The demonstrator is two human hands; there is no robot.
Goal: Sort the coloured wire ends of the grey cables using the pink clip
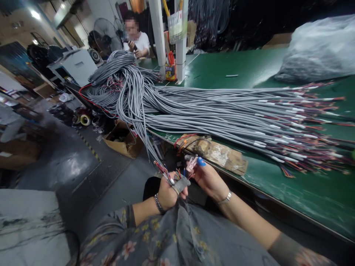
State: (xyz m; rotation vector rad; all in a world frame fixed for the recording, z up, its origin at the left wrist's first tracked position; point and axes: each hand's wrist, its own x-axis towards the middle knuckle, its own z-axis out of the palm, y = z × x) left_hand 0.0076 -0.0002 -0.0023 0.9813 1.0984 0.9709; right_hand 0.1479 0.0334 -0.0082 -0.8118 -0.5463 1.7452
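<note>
- Gripping a few grey cables near their ends, our left hand is curled into a fist, with coloured wires showing above it.
- Our right hand, just beside it, has thumb and fingers drawn together on a small pale pink piece, too blurred for us to name; a blue cover caps the thumb.
- Ahead of both hands, we see the main cable bundle stretched across the green table, bared wire ends off to the right.
- Just beyond our right hand, a worn board lies along the table's edge.
- Left of our hands, an open carton stands lower down.
- Far ahead, a co-worker sits behind the coils.
</note>
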